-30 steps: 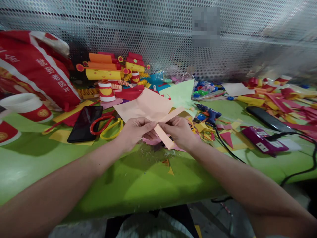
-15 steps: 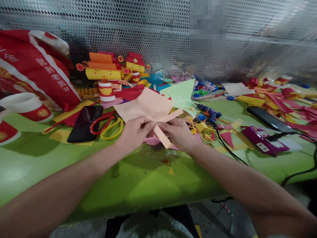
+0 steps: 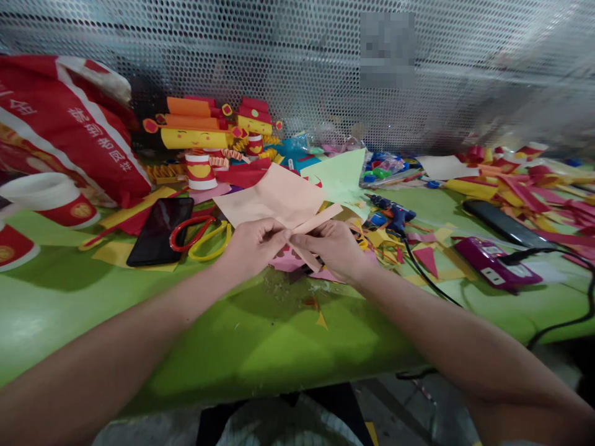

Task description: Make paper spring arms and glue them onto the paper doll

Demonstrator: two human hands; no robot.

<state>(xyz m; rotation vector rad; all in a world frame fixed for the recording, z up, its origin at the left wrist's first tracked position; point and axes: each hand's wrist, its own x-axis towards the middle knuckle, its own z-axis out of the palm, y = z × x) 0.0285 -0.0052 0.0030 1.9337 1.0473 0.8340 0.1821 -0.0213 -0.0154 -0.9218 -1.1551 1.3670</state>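
Between my two hands is a folded pair of peach paper strips (image 3: pixel 320 218), one end reaching up to the right and another pointing down. My left hand (image 3: pixel 256 246) pinches the strips where they cross. My right hand (image 3: pixel 335 249) is closed on them just beside it, thumb and fingers pressed together. Behind my hands lies a larger sheet of peach paper (image 3: pixel 274 197), with a pale green sheet (image 3: pixel 337 176) at its right. Scissors (image 3: pixel 209 241) with red and yellow handles lie left of my left hand. Pink paper scraps (image 3: pixel 286 262) show beneath my hands.
A black phone (image 3: pixel 160 230) and paper cups (image 3: pixel 56 198) stand at left by a red bag (image 3: pixel 69 130). Paper figures (image 3: pixel 195 136) stand at the back. A blue glue gun (image 3: pixel 395 214), a purple power strip (image 3: pixel 496 263), its cable and coloured scraps lie at right.
The strip end that pointed downward between my hands has turned and shows narrower. Both hands stay in nearly the same place, still holding the paper.
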